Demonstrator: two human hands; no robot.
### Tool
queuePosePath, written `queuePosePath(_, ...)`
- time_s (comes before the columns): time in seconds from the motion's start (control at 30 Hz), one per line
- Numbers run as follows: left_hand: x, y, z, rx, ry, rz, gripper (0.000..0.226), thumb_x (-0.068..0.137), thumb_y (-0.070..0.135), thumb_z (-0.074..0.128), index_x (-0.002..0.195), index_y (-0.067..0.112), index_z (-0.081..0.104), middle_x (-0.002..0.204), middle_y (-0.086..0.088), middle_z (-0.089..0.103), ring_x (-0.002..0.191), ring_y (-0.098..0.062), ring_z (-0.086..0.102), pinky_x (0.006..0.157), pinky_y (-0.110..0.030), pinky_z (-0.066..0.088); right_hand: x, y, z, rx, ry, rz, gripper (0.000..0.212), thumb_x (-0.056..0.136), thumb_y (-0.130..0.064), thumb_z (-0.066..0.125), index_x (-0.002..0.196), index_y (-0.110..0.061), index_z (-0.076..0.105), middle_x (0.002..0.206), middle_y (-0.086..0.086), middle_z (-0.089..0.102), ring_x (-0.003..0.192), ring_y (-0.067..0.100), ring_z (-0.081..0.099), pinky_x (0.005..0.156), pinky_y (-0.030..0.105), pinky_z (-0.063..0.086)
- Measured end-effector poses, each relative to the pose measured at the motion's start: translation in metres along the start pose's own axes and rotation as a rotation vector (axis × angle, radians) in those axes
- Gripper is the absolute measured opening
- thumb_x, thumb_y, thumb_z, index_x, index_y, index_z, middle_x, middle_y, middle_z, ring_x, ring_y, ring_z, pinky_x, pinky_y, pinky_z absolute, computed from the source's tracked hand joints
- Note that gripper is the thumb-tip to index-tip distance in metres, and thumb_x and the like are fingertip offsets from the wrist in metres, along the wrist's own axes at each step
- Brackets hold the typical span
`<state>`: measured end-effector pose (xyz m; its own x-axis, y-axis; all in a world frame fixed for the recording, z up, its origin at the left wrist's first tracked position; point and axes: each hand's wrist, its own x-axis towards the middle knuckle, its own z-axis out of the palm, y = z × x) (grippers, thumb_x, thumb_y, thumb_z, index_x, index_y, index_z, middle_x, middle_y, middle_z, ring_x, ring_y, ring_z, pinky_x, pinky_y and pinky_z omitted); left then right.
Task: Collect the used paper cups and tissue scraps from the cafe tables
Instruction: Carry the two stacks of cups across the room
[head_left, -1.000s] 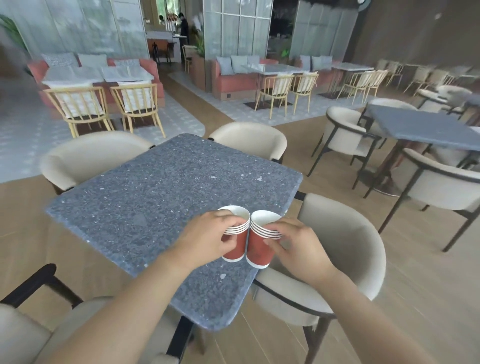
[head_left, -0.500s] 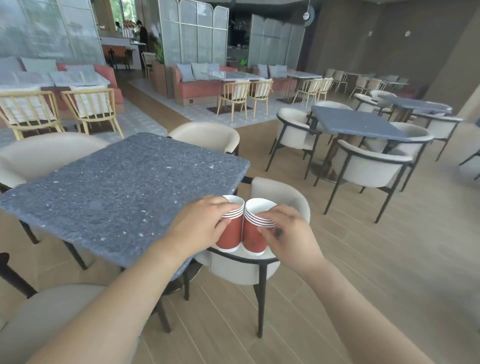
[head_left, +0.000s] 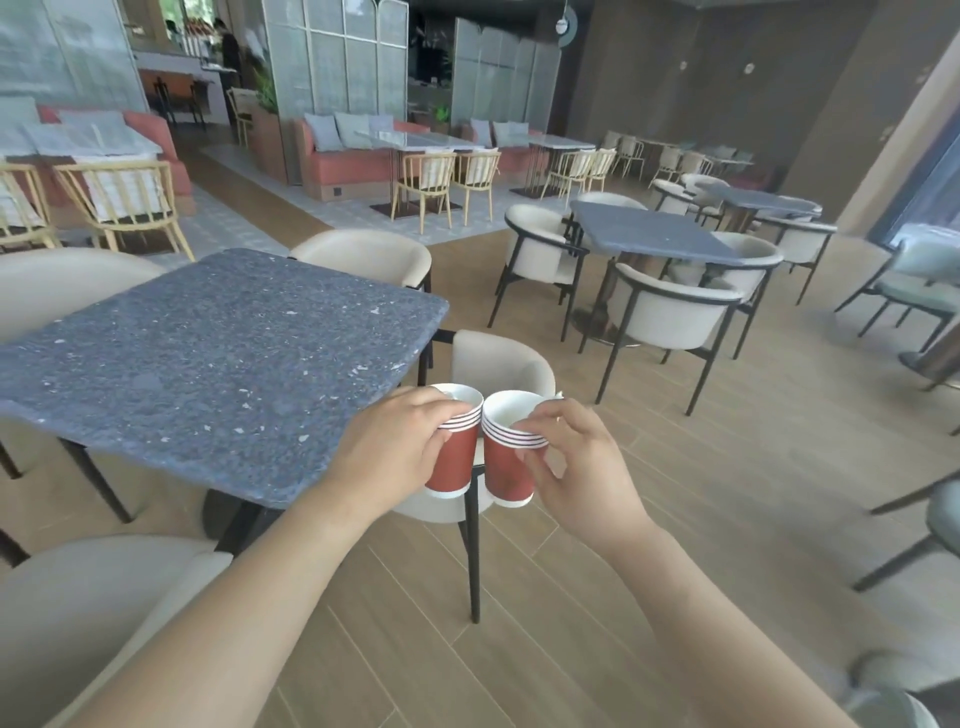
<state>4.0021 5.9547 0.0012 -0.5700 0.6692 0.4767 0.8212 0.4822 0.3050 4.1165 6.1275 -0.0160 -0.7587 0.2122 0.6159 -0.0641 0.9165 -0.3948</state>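
Clasping left cups (head_left: 458, 460), left grip (head_left: 397, 447) sits beside right grip (head_left: 584, 467) pinching right cups (head_left: 505, 475), stacks touching.

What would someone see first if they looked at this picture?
Two stacks of red paper cups held side by side in the middle: the left hand grips the left stack, the right hand the right stack. Just left of them sits a big speckled grey table.

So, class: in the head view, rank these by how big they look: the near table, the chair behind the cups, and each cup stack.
Largest to smallest:
1. table
2. chair
3. left stack and right stack: alike, so tied.
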Motion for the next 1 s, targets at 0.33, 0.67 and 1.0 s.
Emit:
queuePosePath(0.33, -0.016, -0.001, -0.051, 0.026, 0.059, 0.030, 0.035, 0.086, 0.013, 0.056, 0.117, 0.029, 0.061, 0.119, 0.010, 0.061, 0.110, -0.018, 0.052, 0.074, -0.025, 0.039, 0.004, -0.057, -0.015, -0.020, 0.052, -0.001, 0.021, 0.077, -0.002, 0.067, 0.095, -0.012, 0.070, 0.101, 0.002, 0.062, 0.098, 0.019, 0.058, 0.078, 0.014, 0.040)
queuePosePath(0.67, -0.092, -0.053, -0.144, 0.068, 0.122, 0.056, 0.032, 0.081, 0.016, 0.061, 0.111, 0.028, 0.064, 0.111, 0.009, 0.065, 0.103, -0.020, 0.056, 0.074, -0.033, 0.049, -0.012, -0.186, 0.013, 0.032, 0.092, -0.004, 0.020, 0.077, -0.004, 0.068, 0.095, -0.013, 0.069, 0.100, 0.002, 0.062, 0.092, 0.022, 0.058, 0.076, 0.024, 0.047)
queuePosePath(1.0, -0.248, -0.169, -0.254, 0.249, 0.179, -0.171, 0.034, 0.080, 0.012, 0.063, 0.111, 0.027, 0.064, 0.112, 0.006, 0.066, 0.103, -0.022, 0.059, 0.076, -0.032, 0.049, -0.024, -0.353, 0.130, 0.250, -0.018, -0.197, 0.022, 0.075, -0.002, 0.071, 0.095, -0.010, 0.069, 0.099, 0.004, 0.062, 0.094, 0.018, 0.058, 0.087, 0.016, 0.038)
